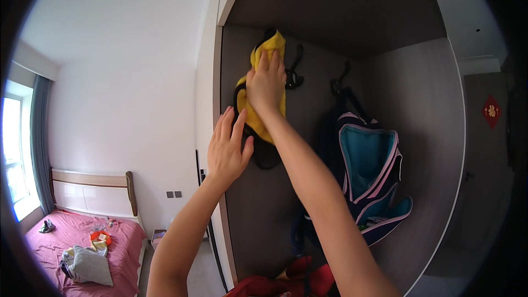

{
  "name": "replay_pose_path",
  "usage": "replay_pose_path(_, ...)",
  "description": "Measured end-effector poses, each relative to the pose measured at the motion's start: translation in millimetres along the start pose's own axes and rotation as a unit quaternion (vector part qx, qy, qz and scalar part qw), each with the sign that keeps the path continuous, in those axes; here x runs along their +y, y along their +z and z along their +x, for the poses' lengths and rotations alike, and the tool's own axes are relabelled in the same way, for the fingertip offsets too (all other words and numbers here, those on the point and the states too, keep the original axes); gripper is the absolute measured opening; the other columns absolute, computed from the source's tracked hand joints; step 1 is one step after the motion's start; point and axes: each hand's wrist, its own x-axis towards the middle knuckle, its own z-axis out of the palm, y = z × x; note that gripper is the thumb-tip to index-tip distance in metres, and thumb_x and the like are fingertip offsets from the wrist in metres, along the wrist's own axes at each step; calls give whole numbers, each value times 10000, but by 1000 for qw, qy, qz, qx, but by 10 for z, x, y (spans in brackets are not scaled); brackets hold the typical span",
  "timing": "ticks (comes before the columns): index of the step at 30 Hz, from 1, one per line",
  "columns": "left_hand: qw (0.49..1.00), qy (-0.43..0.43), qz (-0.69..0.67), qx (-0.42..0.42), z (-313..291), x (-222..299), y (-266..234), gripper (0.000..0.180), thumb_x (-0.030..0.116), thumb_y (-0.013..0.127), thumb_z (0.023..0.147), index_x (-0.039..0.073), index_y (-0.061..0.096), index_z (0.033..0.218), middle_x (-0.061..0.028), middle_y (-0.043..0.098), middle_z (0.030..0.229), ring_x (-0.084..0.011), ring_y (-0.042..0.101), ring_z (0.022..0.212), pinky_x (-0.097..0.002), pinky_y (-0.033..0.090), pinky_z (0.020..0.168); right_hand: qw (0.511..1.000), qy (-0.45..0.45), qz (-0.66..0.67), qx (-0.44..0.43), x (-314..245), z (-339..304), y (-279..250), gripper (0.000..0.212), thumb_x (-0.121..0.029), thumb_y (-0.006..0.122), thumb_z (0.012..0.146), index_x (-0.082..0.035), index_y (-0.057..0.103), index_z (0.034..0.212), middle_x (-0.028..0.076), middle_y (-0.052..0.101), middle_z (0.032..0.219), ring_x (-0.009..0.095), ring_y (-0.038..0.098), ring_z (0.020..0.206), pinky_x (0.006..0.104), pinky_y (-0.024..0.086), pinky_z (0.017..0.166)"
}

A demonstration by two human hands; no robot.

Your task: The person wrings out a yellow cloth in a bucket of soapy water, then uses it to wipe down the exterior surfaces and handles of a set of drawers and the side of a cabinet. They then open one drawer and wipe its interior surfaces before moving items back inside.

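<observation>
My right hand (266,83) is raised inside the wardrobe, pressing a yellow cloth (259,122) with dark edging against the dark back panel (319,55). Its fingers lie along the upper part of the cloth, which hangs below the palm. Lower and to the left, my left hand (228,144) is open with fingers stretched, its fingertips close to the cloth's left edge; contact cannot be made out. Just right of the cloth, a black hook (295,71) is fixed to the panel.
A navy backpack (367,157) with pink trim hangs unzipped from a second hook (342,80). Red fabric (258,286) lies low in the wardrobe. The wardrobe's pale side edge (216,93) stands left of my hands. Beyond is a bed (124,253) with clothes and a grey pillow (89,265).
</observation>
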Motion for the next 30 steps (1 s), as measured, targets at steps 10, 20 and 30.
replay_pose_path(10, 997, 55, 57, 4, -17, -78, 53, 480, 200, 624, 805, 9, 560, 1240, -173, 521, 1305, -368, 441, 1302, -462, 384, 1072, 965, 252, 41, -64, 581, -1450, -528, 568, -227, 503, 951, -30, 362, 1464, 231, 286, 1506, 409, 295, 1366, 529, 253, 1100)
replay_pose_path(20, 998, 44, 55, 10, -70, -70, 25, 316, 151, 625, 773, 15, 622, 1058, -136, 523, 1310, -350, 435, 1317, -453, 417, 1033, 959, -254, -1, -122, 1633, 564, -23, 468, -32, 551, 876, -165, 571, 1325, 77, 460, 1453, 309, 367, 1384, 448, 335, 1103)
replay_pose_path(30, 998, 53, 38, 21, -38, -65, 90, 294, 101, 581, 775, 13, 621, 1053, -135, 528, 1304, -344, 444, 1311, -454, 424, 1019, 963, 265, -30, 31, 1745, 206, 159, 570, -256, 503, 938, -64, 368, 1457, 282, 308, 1484, 457, 343, 1333, 472, 363, 1082)
